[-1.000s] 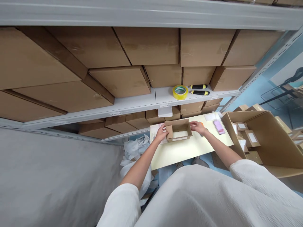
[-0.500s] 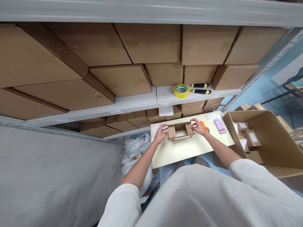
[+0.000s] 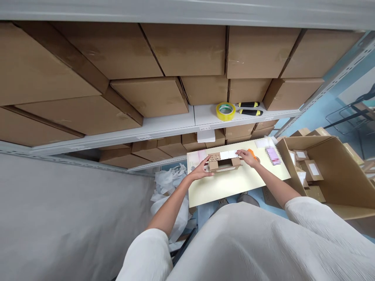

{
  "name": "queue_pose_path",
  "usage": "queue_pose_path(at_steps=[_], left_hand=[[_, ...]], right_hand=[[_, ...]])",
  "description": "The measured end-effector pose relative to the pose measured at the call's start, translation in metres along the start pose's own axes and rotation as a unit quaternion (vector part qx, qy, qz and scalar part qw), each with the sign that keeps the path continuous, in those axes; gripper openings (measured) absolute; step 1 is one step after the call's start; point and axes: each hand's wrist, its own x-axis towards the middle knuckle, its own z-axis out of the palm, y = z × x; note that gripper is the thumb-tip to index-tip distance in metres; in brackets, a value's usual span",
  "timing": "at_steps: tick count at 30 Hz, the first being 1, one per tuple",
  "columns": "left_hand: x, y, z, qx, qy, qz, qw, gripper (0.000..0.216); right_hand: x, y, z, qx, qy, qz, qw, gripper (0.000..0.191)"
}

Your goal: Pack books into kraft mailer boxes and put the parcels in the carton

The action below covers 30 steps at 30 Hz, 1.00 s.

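A small brown cardboard box (image 3: 213,165) lies on the cream tabletop (image 3: 228,187), its middle uncovered between folded end flaps. Its far flap, with printed marks and a white label (image 3: 227,155), is tipped inward over the back edge. My left hand (image 3: 201,171) grips the box's left end, thumb at the near side and fingers at the far side. At the far right corner, the fingers of my right hand (image 3: 247,157) are closed on the labelled flap. An orange tool (image 3: 252,153), partly hidden, lies just beyond my right hand.
A large open carton (image 3: 345,168) holding several small labelled boxes stands right of the table. On the shelf ahead sit a yellow tape roll (image 3: 225,112) and two utility knives (image 3: 249,104). A blurred-out pink item (image 3: 273,155) lies at the table's right. White plastic bags (image 3: 171,183) hang at left.
The box's far flap has come up and over, bringing its white label into view. My left hand has spread around the left end, and my right hand has shifted slightly right.
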Motion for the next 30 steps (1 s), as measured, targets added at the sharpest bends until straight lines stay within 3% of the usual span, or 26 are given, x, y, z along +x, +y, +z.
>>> queue_pose_path(at_steps=[5, 11, 20, 26, 30], left_hand=[[0.011, 0.006, 0.013, -0.024, 0.083, -0.012, 0.996, 0.089], [0.024, 0.005, 0.033, 0.006, 0.173, 0.003, 0.985, 0.066], [0.021, 0.003, 0.049, 0.006, 0.155, -0.042, 0.987, 0.068], [0.022, 0.000, 0.058, 0.011, 0.186, 0.030, 0.982, 0.066], [0.024, 0.005, 0.058, 0.007, 0.177, 0.002, 0.984, 0.065]], right_hand=[[0.000, -0.004, 0.001, -0.018, 0.007, -0.001, 1.000, 0.038], [-0.007, -0.003, 0.007, -0.094, 0.010, -0.040, 0.995, 0.030], [-0.014, -0.007, 0.004, -0.168, 0.033, -0.037, 0.984, 0.032], [-0.018, 0.001, 0.002, -0.162, 0.055, -0.075, 0.982, 0.033], [-0.016, 0.003, 0.000, -0.174, 0.058, -0.068, 0.981, 0.029]])
